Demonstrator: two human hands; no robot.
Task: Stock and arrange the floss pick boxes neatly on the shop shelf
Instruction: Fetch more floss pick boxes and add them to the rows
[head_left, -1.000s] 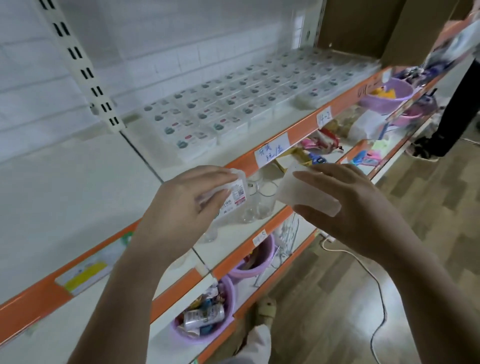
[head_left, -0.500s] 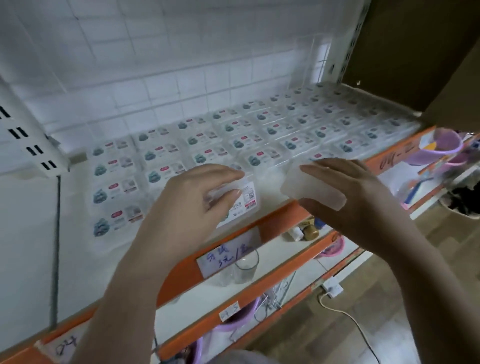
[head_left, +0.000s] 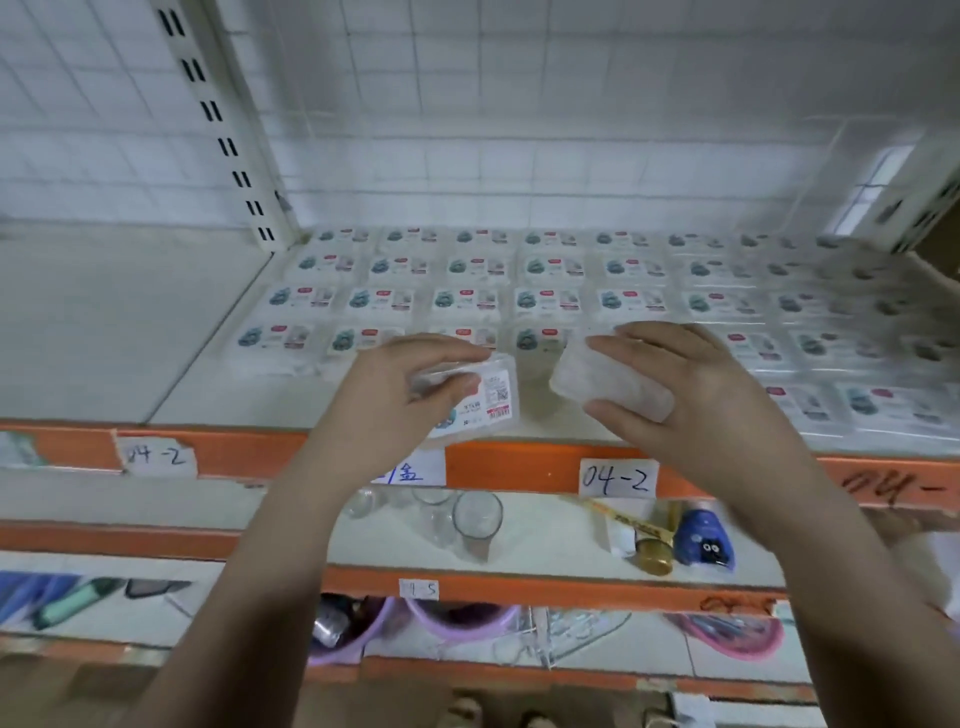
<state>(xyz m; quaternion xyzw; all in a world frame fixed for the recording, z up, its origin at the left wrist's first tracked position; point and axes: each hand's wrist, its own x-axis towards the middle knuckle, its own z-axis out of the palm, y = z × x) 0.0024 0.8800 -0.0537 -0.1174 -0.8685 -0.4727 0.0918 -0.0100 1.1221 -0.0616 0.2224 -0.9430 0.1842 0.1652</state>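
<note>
Meanwhile, above the front edge of the shelf (head_left: 322, 410), the left hand (head_left: 387, 397) has its grip closed around a labelled floss pick box (head_left: 480, 402), and just beside it the right hand (head_left: 696, 395) grips a second clear box (head_left: 608, 387), before neat rows of stocked boxes (head_left: 545, 299).

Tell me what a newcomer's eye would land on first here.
Two hands at centre, each gripping a clear floss pick box: left hand with the labelled box, right hand with the plain-sided box. Behind them, neat rows of boxes fill the shelf, whose orange edge carries handwritten tags.
</note>
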